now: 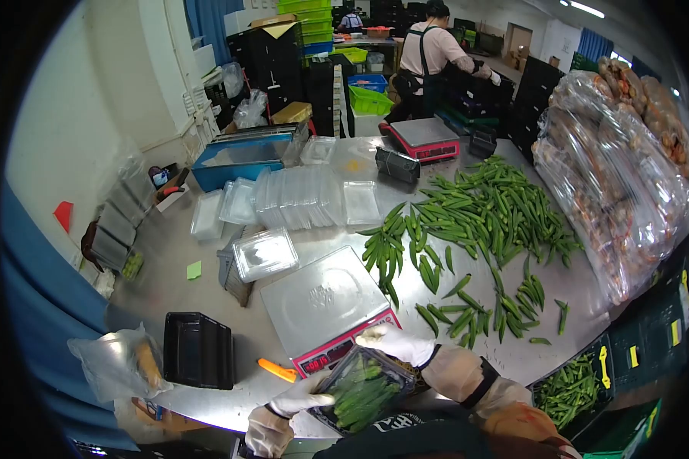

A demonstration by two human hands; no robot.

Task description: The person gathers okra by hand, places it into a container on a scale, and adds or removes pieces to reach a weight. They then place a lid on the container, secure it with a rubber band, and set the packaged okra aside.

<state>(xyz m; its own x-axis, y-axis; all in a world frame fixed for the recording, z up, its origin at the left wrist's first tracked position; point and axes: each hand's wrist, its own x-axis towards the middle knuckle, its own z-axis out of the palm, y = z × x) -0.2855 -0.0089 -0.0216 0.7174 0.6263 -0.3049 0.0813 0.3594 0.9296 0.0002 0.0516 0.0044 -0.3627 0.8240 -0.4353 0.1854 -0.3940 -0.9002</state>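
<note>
Both my gloved hands hold a black plastic tray of okra (364, 390) close to my body, with a clear lid over the green pods. My left hand (302, 395) grips its left side, thumb on top. At the upper right edge, my right hand (396, 344) closes on the same tray. Just beyond is a red and silver weighing scale (325, 302), its platform bare and its red display lit. An orange utility knife (277, 371) lies left of the scale. A black tray (199, 350) stands further left.
Loose okra (497, 210) covers the table's right side. Clear plastic lids (298, 197) stand stacked behind the scale, near a second scale (423, 139). Large filled plastic bags (616, 168) rise at the right edge. A crate of okra (570, 390) sits low right. Another person (432, 57) works behind.
</note>
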